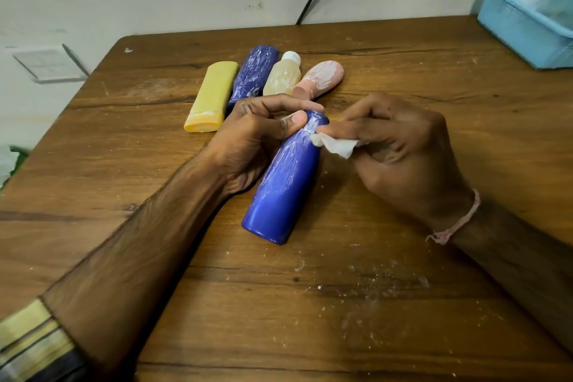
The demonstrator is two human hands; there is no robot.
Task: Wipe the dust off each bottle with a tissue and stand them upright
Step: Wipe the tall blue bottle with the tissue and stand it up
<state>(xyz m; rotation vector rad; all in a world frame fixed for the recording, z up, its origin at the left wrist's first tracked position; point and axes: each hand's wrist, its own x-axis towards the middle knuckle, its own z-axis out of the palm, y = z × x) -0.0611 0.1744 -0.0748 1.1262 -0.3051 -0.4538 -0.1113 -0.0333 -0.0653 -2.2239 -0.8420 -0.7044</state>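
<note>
Blue bottle, dust-streaked, is lying on the table; left hand is gripping its neck, right hand is pinching a tissue against it. Behind, four bottles are lying side by side. Basket at the corner is holding something pale, perhaps tissues.

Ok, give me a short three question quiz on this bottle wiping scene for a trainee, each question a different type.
1. True or false: the big blue plastic bottle gripped by the left hand stands upright on the wooden table.
2. What does the right hand pinch against that bottle's neck? A: a crumpled white tissue. B: a sponge. C: a bottle cap.
3. Fill in: counting from the yellow flat bottle to the pink bottle, ___ bottles lie in the back row.

Key: 1 false, it is not upright. 2 A. 3 four.
</note>
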